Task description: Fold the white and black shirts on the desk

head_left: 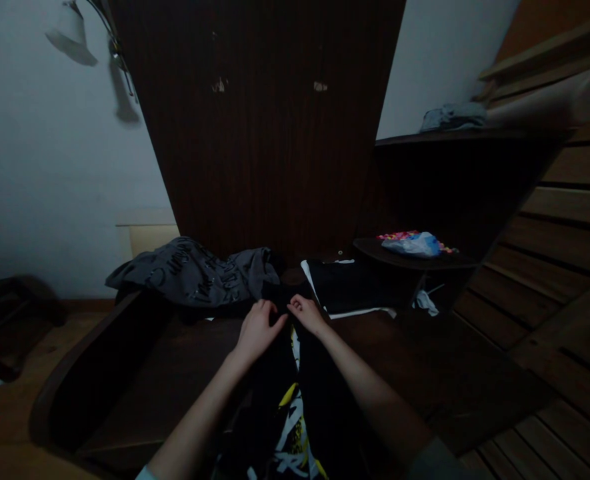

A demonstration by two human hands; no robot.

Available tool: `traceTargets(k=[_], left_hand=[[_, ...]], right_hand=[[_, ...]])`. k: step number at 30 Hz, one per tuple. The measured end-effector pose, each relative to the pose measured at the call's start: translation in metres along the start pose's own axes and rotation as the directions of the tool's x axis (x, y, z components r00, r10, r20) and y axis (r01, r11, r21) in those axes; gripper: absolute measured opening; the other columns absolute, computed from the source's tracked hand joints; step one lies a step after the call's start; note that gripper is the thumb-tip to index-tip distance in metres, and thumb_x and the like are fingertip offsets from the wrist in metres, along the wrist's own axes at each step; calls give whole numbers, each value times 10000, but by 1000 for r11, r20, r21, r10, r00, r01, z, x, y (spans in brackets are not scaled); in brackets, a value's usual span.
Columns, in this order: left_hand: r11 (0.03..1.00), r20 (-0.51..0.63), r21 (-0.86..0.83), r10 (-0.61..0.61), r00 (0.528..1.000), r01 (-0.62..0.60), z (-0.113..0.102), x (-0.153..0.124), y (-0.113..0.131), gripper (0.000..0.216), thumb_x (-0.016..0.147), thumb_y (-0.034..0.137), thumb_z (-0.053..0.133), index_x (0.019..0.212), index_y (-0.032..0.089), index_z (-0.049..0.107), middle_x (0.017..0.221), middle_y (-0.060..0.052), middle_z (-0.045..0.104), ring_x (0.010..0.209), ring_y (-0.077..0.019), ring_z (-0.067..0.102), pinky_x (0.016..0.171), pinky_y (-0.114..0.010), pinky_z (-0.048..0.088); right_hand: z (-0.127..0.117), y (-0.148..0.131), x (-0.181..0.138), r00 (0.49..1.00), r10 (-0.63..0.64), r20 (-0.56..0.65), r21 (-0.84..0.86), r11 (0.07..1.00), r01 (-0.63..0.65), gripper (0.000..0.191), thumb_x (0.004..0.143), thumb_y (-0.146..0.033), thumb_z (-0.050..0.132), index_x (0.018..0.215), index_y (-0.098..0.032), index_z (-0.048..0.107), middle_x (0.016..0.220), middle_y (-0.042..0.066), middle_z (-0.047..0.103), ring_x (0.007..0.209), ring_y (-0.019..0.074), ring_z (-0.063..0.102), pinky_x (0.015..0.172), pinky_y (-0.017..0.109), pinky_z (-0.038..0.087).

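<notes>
A black garment with a yellow and white print (295, 413) lies lengthwise on the dark wooden table (149, 380) in front of me. My left hand (257, 328) and my right hand (307, 313) rest side by side at its far end, fingers curled and pinching the black cloth. A crumpled grey printed garment (195, 273) lies just beyond my left hand. A folded black garment with a white edge (347, 287) lies beyond my right hand.
A tall dark wardrobe (265, 133) stands behind the table. A low dark shelf at right carries a blue plastic bag with colourful items (415, 243). Grey clothes (452, 117) lie on a higher ledge. Wooden slat walling runs along the right. A wall lamp (72, 33) hangs upper left.
</notes>
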State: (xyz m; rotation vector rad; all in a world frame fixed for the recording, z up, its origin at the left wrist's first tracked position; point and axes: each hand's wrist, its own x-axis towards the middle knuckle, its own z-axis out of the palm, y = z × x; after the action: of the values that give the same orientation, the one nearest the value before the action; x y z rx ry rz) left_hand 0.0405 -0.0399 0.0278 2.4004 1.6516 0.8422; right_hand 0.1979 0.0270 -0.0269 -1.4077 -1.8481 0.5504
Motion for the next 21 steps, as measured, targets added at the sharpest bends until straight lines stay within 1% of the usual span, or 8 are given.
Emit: traceTargets(k=[2, 5, 8, 11, 15, 17, 19, 21], left_hand=[[999, 187, -35, -16, 982, 23, -12, -38, 12, 282, 760, 477, 444, 751, 199, 484, 777, -6, 550, 735, -158, 531, 659, -258, 393], [997, 404, -10, -64, 912, 74, -20, -83, 30, 332, 704, 539, 491, 728, 208, 478, 744, 3, 578, 684, -158, 544, 597, -244, 366], [989, 444, 67, -148, 884, 132, -17, -100, 42, 233, 713, 435, 520, 774, 213, 481, 834, -15, 603, 785, -174, 564, 642, -239, 361], [979, 448, 85, -204, 870, 186, -13, -98, 44, 53, 770, 256, 430, 780, 219, 467, 812, -12, 611, 774, -154, 580, 630, -223, 353], [974, 378, 76, -224, 898, 211, -13, -91, 43, 65, 749, 183, 410, 771, 226, 453, 786, -6, 609, 735, -150, 586, 596, -215, 347], [980, 372, 75, -197, 907, 183, -12, -89, 46, 104, 728, 161, 422, 798, 230, 457, 816, -8, 612, 756, -151, 589, 600, -210, 351], [989, 427, 65, -148, 892, 133, -8, -89, 51, 145, 740, 168, 416, 862, 233, 463, 850, -16, 622, 783, -157, 595, 606, -210, 363], [992, 507, 80, -127, 852, 101, -2, -92, 56, 193, 775, 218, 399, 958, 226, 461, 870, -40, 637, 806, -182, 603, 617, -228, 380]], right_hand=[[1, 0, 0, 1000, 8, 2, 24, 1000, -8, 76, 749, -241, 495, 721, -185, 539, 632, -17, 576, 578, 108, 533, 551, 196, 388], [1, -1, 0, 1000, 23, 8, 26, 999, -24, 92, 757, -244, 484, 706, -188, 536, 634, -13, 580, 589, 112, 540, 553, 198, 385], [1, -2, 0, 1000, 25, 7, 32, 999, -25, 105, 766, -234, 467, 702, -189, 536, 646, -11, 589, 604, 113, 548, 573, 200, 387], [1, -2, 0, 1000, 23, 6, 39, 999, -23, 103, 769, -238, 464, 713, -190, 537, 649, -13, 594, 611, 115, 552, 573, 201, 387], [2, 0, 0, 1000, 15, 17, 40, 999, -15, 95, 768, -246, 473, 718, -193, 534, 653, -15, 596, 610, 115, 552, 572, 201, 388], [2, 1, 1, 1000, 19, 15, 35, 999, -19, 100, 773, -243, 465, 721, -193, 534, 660, -12, 599, 618, 117, 556, 578, 204, 389], [2, 2, 1, 1000, 28, 14, 29, 999, -28, 103, 780, -241, 454, 734, -193, 533, 659, -13, 599, 622, 118, 559, 576, 205, 388], [2, 3, 1, 999, 43, 12, 21, 999, -43, 104, 788, -239, 442, 750, -195, 529, 649, -19, 594, 610, 116, 555, 568, 203, 386]])
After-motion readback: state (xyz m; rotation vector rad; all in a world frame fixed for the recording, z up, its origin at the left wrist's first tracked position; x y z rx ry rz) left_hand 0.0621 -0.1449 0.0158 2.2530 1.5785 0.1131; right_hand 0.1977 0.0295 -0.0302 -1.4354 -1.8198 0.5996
